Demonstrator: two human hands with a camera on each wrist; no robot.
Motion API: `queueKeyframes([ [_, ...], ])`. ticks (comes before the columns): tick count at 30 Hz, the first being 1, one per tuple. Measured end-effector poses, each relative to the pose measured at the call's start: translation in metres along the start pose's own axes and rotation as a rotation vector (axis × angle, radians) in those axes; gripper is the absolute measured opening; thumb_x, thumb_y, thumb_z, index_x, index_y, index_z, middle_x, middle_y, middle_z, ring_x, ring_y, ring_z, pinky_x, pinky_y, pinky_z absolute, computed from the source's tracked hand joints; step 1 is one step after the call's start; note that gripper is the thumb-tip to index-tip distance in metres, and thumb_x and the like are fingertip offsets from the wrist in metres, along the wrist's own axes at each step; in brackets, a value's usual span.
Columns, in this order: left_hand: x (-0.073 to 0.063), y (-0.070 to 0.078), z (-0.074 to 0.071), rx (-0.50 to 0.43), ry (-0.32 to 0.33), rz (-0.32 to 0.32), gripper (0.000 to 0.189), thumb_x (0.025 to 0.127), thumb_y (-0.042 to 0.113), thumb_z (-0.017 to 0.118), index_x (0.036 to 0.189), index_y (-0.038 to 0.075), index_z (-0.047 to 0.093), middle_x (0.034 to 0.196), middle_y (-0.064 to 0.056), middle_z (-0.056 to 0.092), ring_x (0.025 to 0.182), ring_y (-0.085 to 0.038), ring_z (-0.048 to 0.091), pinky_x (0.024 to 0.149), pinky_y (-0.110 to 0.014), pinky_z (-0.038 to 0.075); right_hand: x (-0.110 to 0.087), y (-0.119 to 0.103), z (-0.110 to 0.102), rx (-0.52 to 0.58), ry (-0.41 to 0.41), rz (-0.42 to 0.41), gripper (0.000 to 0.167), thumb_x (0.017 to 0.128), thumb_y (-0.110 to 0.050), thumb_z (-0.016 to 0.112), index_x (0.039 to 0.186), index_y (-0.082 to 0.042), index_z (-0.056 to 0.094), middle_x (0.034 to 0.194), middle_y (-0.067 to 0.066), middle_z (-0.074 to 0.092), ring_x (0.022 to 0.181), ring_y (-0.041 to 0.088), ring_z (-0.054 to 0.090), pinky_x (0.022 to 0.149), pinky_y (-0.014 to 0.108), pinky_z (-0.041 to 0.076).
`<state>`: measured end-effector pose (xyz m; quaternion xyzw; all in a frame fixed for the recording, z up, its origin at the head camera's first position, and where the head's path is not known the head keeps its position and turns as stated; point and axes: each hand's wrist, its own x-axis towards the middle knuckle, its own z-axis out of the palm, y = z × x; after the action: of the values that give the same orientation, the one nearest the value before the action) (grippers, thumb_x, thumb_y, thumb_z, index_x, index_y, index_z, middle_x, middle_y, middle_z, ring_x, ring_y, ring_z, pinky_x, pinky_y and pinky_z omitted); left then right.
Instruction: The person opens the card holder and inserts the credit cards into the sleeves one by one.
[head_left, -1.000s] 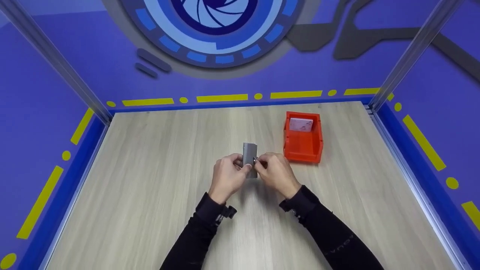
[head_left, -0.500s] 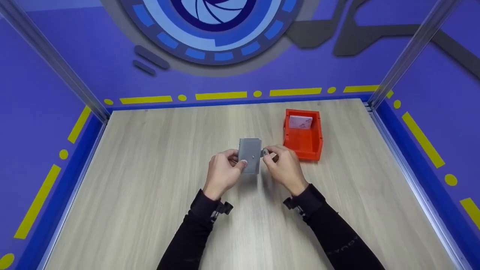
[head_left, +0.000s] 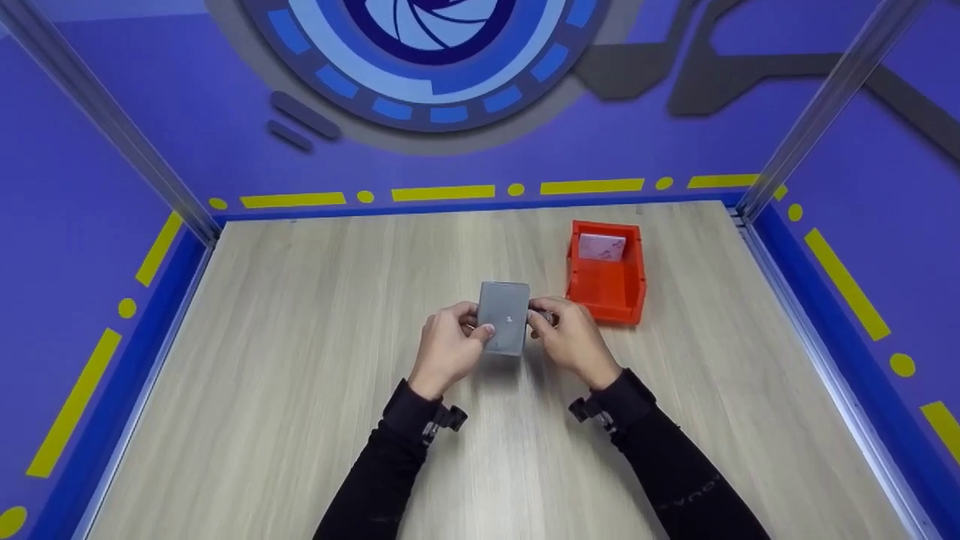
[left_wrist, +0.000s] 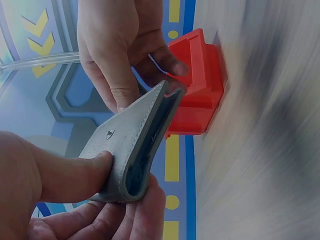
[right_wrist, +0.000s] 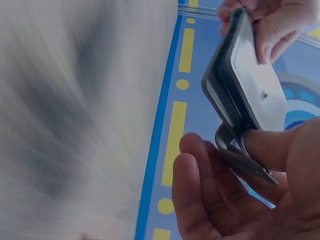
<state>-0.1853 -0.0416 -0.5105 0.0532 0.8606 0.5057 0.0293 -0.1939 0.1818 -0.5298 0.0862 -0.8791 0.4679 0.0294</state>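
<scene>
A small grey wallet (head_left: 502, 307) is held up over the table, its front face with a metal snap stud (right_wrist: 265, 96) showing. My left hand (head_left: 444, 346) grips its folded side, thumb on the front and fingers behind. At the opposite side is my right hand (head_left: 576, 339), its thumb (right_wrist: 267, 149) at the opening edge. A short strap (right_wrist: 242, 162) hangs unfastened there and curves out between right thumb and fingers. In the left wrist view a gap shows between the wallet's two halves along the end; the inside is dark.
A red open bin (head_left: 609, 315) stands on the wooden table (head_left: 315, 337), just beyond the right hand. Inside it, a pinkish card (head_left: 601, 247) leans on the back wall. Blue printed panels (head_left: 450, 169) enclose the table at the back and sides.
The strap has come off the snap stud, drawn right by the right hand. The wallet has turned so its front faces up more fully. The right fingers have since come to its edge.
</scene>
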Motion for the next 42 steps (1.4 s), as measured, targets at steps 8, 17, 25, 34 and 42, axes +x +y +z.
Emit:
queueKeyframes([
  [8,0.0,-0.001,-0.002,0.007,-0.046,-0.019,0.022,0.1,0.013,0.077,0.122,0.006,0.078,0.104,-0.007,0.082,0.085,-0.017,0.07,0.08,-0.035,0.055,0.001,0.004,-0.008,0.146,-0.125,0.042,0.023,0.108,-0.014,0.069,0.127,-0.007,0.079,0.111,0.013,0.079,0.092,0.03,0.077,0.083,0.039,0.065],
  [17,0.0,-0.002,0.0,0.029,-0.047,-0.043,0.024,0.1,0.012,0.077,0.123,0.007,0.079,0.104,-0.006,0.081,0.089,-0.018,0.074,0.083,-0.037,0.058,0.0,0.005,-0.013,0.186,-0.21,0.058,0.025,0.108,-0.014,0.071,0.13,-0.006,0.079,0.115,0.015,0.082,0.093,0.026,0.079,0.088,0.046,0.066],
  [25,-0.002,0.0,0.002,0.054,-0.061,-0.046,0.022,0.099,0.014,0.078,0.12,0.008,0.08,0.102,-0.005,0.08,0.087,-0.018,0.072,0.082,-0.037,0.056,0.001,0.009,-0.012,0.17,-0.209,0.091,0.026,0.105,-0.016,0.073,0.129,-0.007,0.08,0.116,0.014,0.082,0.091,0.023,0.077,0.086,0.044,0.066],
  [34,-0.002,-0.001,0.004,0.062,-0.078,-0.056,0.026,0.098,0.016,0.078,0.122,0.007,0.08,0.102,-0.006,0.08,0.087,-0.018,0.071,0.082,-0.037,0.055,0.001,0.008,-0.009,0.213,-0.167,0.129,0.018,0.101,-0.011,0.073,0.116,-0.003,0.081,0.107,0.013,0.079,0.084,0.017,0.072,0.079,0.042,0.066],
  [42,-0.002,-0.003,0.003,0.091,-0.095,-0.039,0.028,0.099,0.02,0.076,0.124,0.009,0.081,0.103,-0.006,0.082,0.088,-0.019,0.072,0.081,-0.038,0.056,0.0,0.002,-0.011,0.205,-0.168,0.114,0.009,0.102,-0.012,0.075,0.106,-0.007,0.081,0.1,0.008,0.079,0.082,0.017,0.073,0.081,0.044,0.065],
])
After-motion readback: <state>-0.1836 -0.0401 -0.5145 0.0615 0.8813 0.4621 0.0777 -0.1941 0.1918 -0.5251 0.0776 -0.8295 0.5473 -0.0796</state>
